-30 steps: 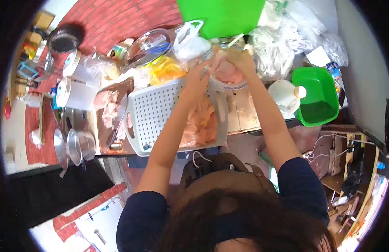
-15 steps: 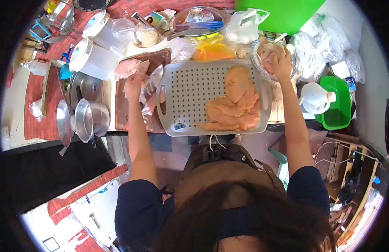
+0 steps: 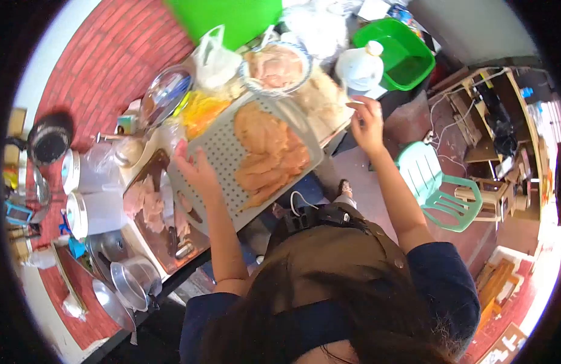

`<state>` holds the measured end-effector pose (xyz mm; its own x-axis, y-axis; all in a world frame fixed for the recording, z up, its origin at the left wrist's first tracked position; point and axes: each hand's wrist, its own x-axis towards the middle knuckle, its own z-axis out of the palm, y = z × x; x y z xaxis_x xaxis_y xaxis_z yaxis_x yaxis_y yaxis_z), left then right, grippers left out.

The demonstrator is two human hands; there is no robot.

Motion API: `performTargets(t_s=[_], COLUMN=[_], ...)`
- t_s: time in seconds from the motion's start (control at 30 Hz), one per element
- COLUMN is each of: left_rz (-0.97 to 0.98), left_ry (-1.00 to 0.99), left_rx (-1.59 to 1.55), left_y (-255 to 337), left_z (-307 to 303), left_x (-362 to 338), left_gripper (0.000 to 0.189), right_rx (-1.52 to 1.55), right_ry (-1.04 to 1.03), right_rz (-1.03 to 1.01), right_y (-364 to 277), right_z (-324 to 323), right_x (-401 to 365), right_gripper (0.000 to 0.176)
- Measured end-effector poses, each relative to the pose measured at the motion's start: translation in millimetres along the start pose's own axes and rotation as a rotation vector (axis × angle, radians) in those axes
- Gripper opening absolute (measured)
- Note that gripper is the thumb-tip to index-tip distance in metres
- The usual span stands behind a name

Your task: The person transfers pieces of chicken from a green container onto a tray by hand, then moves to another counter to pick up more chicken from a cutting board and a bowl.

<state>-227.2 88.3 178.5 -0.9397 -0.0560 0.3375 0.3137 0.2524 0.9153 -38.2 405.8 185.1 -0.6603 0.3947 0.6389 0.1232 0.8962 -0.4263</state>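
Fingers spread, my left hand [image 3: 198, 170] hovers over the left part of a grey perforated tray [image 3: 224, 144] and holds nothing. Marinated-looking raw chicken pieces [image 3: 268, 158] lie flat on the tray's right half. To the left, a brown cutting board [image 3: 150, 233] bears pale raw chicken [image 3: 148, 205] and a knife [image 3: 172, 242]. My right hand [image 3: 369, 126] is in the air past the counter's front edge, fingers loosely apart, nearest a white jug [image 3: 358, 71]. Behind the tray stands a patterned bowl [image 3: 306, 64] with pale raw meat inside.
A green basin [image 3: 407, 54] sits beyond the jug. Behind the tray are a white plastic bag [image 3: 217, 64], a yellow-orange bag [image 3: 204, 112] and a glass lid [image 3: 165, 91]. White-lidded containers [image 3: 92, 212] and metal pots [image 3: 135, 282] line the left. A green plastic chair [image 3: 435, 185] stands at right.
My left hand has let go of the raw chicken on the board and moved over the tray. My right hand has left the bowl and come toward the counter edge. The view has turned right.
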Motion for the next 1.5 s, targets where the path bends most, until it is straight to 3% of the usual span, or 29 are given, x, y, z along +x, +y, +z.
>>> performTargets(t_s=[0.1,0.27,0.4,0.43,0.63,0.67,0.73,0.83,0.87,1.03,1.13,1.23,1.33,1.5], left_rz=[0.051,-0.065,-0.092,-0.185,0.054,-0.012,-0.143,-0.078,-0.013,0.213,0.325,0.16,0.236,0.115], left_ry=[-0.095,-0.139,-0.197,-0.204,-0.214,-0.228,-0.253,-0.189,-0.199,-0.337,-0.455,-0.561,-0.551,-0.463], left_rx=[-0.024,-0.079,0.012,-0.203,0.149,0.169,0.212,0.223,0.224,0.241,0.102,-0.03,-0.11,-0.071], left_y=[22,39,63,58,67,70,85,83,81,67,80,94,89,103], left_z=[57,149,194,205,221,221,220,230,236,286,329,365,389,391], left_x=[-26,-84,-132,-142,-154,-151,-140,-120,-111,-93,-97,-104,-109,-116], left_gripper=[0.038,0.038,0.036,0.038,0.033,0.033,0.031,0.033,0.033,0.033,0.033,0.035,0.038,0.04], right_rx=[-0.126,-0.222,-0.31,-0.331,-0.342,-0.324,-0.287,-0.297,-0.228,0.175,0.193,-0.035,-0.25,-0.23], right_ry=[0.137,0.078,0.061,0.049,0.021,0.044,0.091,0.073,0.025,-0.107,-0.224,-0.367,-0.613,-0.682], right_rz=[-0.044,0.024,0.226,0.254,0.324,0.351,0.405,0.335,0.298,0.246,0.098,0.098,0.047,-0.087], right_y=[62,174,237,255,322,330,329,323,331,254,215,185,170,175], right_z=[-65,-158,-221,-232,-245,-238,-216,-175,-158,-109,-77,-49,-36,-26], right_x=[-19,-74,-115,-124,-126,-120,-100,-67,-57,63,115,150,173,186], right_gripper=[0.026,0.026,0.027,0.027,0.019,0.018,0.018,0.022,0.023,0.031,0.038,0.042,0.049,0.051])
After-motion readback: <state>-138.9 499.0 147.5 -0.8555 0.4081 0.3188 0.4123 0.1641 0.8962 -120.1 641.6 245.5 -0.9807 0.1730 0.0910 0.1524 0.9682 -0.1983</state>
